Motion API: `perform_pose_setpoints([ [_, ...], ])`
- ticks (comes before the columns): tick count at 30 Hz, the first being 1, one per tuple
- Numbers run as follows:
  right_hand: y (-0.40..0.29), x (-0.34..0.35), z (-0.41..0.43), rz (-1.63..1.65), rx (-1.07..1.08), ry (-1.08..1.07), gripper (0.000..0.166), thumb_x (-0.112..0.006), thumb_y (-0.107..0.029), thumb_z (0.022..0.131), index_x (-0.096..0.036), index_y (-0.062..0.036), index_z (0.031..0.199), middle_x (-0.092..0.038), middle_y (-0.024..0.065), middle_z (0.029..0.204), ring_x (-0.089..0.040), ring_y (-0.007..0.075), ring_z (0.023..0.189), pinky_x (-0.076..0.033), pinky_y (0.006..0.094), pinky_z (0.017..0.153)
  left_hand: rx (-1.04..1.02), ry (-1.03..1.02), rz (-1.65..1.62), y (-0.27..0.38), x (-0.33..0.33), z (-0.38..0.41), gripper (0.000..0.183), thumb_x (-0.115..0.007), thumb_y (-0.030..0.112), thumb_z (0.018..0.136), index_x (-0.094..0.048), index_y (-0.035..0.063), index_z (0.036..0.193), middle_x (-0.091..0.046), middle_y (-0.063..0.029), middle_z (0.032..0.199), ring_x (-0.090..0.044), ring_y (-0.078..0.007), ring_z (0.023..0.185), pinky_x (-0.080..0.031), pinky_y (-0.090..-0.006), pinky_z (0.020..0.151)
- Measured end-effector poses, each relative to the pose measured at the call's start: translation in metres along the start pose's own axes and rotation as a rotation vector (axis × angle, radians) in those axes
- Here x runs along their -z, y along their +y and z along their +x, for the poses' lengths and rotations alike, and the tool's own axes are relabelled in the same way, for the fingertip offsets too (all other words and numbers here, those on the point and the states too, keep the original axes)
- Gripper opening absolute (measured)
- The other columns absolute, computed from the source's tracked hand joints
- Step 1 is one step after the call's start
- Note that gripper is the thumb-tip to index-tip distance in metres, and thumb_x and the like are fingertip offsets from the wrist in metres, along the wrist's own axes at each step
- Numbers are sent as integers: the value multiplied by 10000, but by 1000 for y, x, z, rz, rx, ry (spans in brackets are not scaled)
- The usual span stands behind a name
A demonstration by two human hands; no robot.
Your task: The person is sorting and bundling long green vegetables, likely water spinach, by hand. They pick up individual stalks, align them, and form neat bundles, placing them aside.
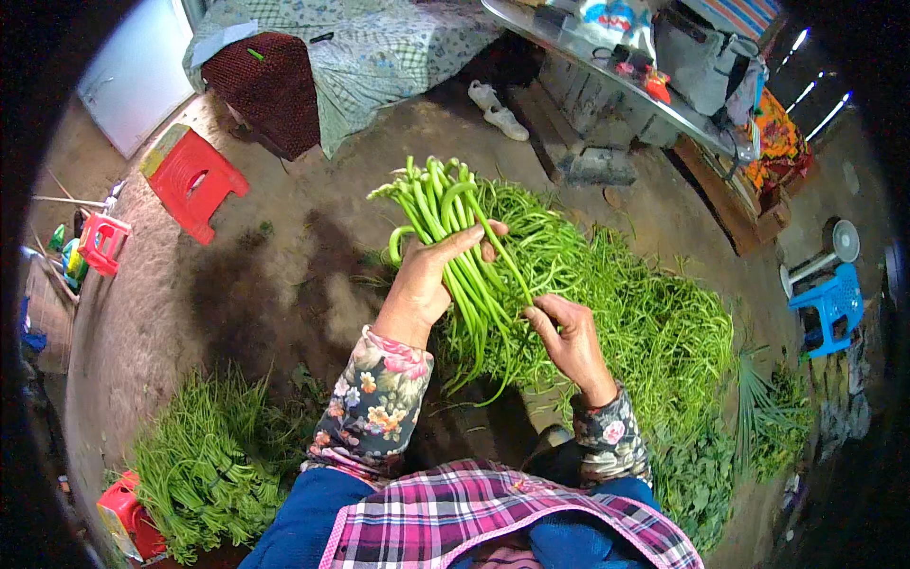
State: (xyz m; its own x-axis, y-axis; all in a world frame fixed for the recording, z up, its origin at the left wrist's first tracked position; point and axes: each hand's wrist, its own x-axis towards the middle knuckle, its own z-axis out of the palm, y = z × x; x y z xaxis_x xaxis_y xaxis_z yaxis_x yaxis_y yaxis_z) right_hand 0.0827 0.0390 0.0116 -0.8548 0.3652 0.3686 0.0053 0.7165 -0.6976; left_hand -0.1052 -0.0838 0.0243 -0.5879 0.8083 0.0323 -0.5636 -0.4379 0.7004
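My left hand is closed around a bunch of long green stems, whose thick ends point up and away from me. With thumb and fingertips, my right hand pinches one stem that slants across the front of the bunch. Thin stem ends hang below my left hand. Under and to the right of both hands, a large heap of loose green stems spreads over the ground.
Tied greens lie at the lower left by a red stool. Another red stool stands at the upper left, a blue plastic chair at the right. A cloth-covered table and a long table are at the top.
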Motion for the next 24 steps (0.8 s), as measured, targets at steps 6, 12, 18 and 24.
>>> perform_pose_setpoints([
  [6, -2, 1, 1, -31, -13, 4, 191, -647, -148, 908, -582, 15, 833, -548, 157, 721, -574, 343, 656, -460, 395, 601, 60, 76, 12, -8, 5, 6, 223, -691, 128, 872, -680, 11, 1062, -705, -67, 996, -657, -168, 864, -552, -341, 762],
  [12, 7, -12, 2, -16, 65, -60, 198, -641, -168, 905, -568, -4, 821, -559, 174, 729, -582, 375, 669, -465, 432, 592, 117, 10, -55, -4, 11, 8, 270, -630, 122, 909, -627, -61, 1108, -693, -164, 1000, -668, -276, 987, -525, -381, 915],
  [18, 50, -43, -13, -160, 24, -257, 220, -613, -250, 906, -568, -38, 871, -610, 196, 729, -614, 414, 709, -491, 506, 618, -49, 275, -117, 24, 28, 18, 219, -669, 65, 876, -580, -53, 1038, -624, -123, 918, -623, -261, 872, -495, -439, 973],
  [24, 189, -58, -30, -437, -403, -607, 233, -601, -257, 823, -716, -116, 969, -697, 179, 919, -661, 389, 872, -533, 492, 780, -451, 320, -152, 62, 74, 18, 172, -682, 19, 857, -611, -44, 1000, -636, -111, 909, -629, -220, 854, -520, -400, 931],
])
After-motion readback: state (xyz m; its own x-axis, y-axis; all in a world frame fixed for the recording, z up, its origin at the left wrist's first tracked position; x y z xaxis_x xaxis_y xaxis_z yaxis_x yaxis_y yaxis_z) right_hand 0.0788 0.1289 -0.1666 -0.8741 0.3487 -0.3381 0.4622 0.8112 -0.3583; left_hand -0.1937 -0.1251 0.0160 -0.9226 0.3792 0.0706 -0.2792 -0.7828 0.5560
